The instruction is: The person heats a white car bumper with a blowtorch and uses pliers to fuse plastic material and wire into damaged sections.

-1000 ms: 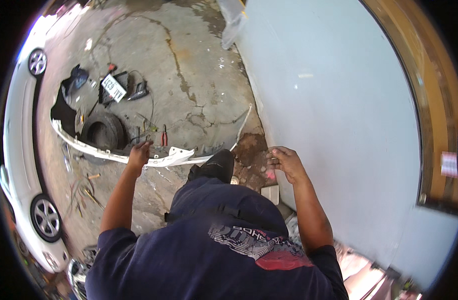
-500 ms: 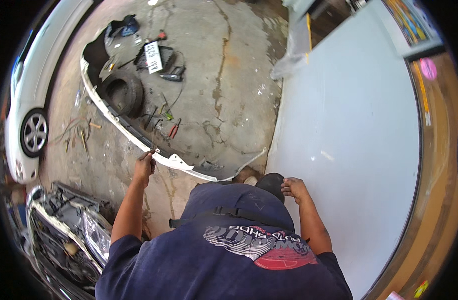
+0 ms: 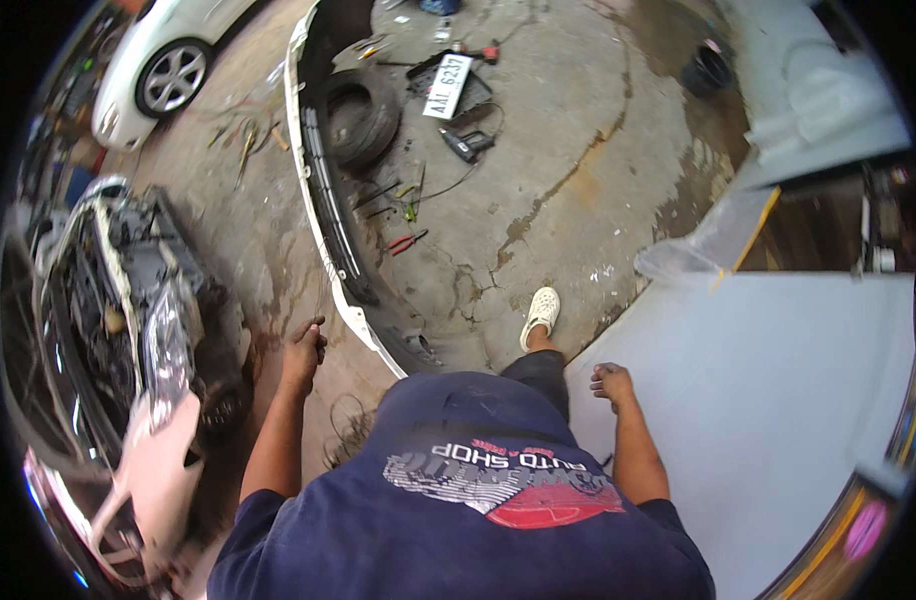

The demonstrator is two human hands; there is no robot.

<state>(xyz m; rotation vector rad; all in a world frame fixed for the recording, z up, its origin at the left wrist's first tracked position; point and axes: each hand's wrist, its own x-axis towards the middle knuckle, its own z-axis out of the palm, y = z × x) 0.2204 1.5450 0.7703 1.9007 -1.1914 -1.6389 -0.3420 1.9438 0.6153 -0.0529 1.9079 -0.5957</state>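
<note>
My left hand point(image 3: 306, 352) is closed, with thumb and fingers pinched together. A faint thin line, like a slender rod, rises from them, too fine to name. Just right of that hand a long, curved car bumper point(image 3: 354, 316) lies on the floor, white along its edge and dark inside; hand and bumper look apart. My right hand point(image 3: 610, 384) is empty, its fingers loosely bent and apart, beside my leg and above a large pale flat panel point(image 3: 718, 370). One white clog point(image 3: 544, 306) shows on my foot, inside the bumper's curve.
Within the bumper's curve lie a tyre point(image 3: 364, 120), red-handled pliers point(image 3: 408, 242), a heat-gun-like corded tool point(image 3: 465, 144) and a licence plate point(image 3: 447, 86). A car front with its parts exposed point(image 3: 128, 300) stands left. Beyond is a white car point(image 3: 168, 50); a dark bucket point(image 3: 706, 70) stands far right.
My view and body have turned to the right, with a foot now stepping out. My left hand has come away from the bumper's edge. The right hand's fingers have curled somewhat.
</note>
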